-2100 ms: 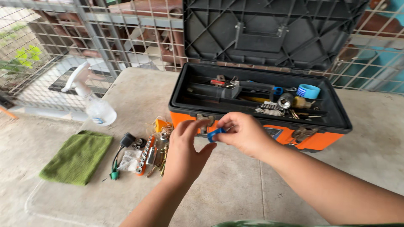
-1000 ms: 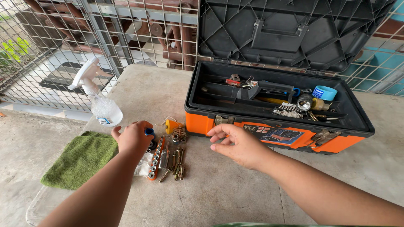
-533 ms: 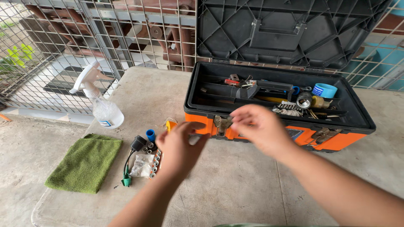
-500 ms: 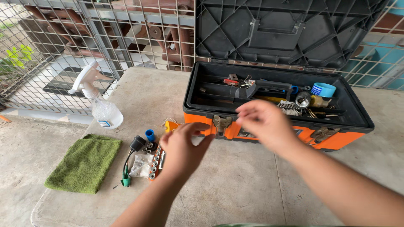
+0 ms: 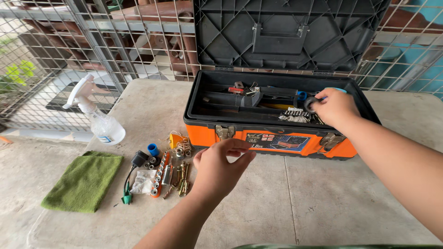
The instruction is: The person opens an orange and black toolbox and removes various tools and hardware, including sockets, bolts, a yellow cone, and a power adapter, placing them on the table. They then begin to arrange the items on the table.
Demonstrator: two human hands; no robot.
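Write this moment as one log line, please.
right hand: gripping black ring in toolbox | left hand: empty, hovering near hardware pile

Pale concrete table [image 5: 323, 203] stood against grey wire-mesh fence [image 5: 60, 50]. Rusty metal parts lay behind mesh. Green foliage [image 5: 16, 76] showed far left, blue wall [image 5: 415, 55] right. Daylight, soft.

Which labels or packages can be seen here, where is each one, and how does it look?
Sticker: front of the orange toolbox, rectangular, blue, red and dark.
Label: low on the clear spray bottle, small, pale with blue.
Plastic bag: among small parts left of the toolbox, clear, crumpled.
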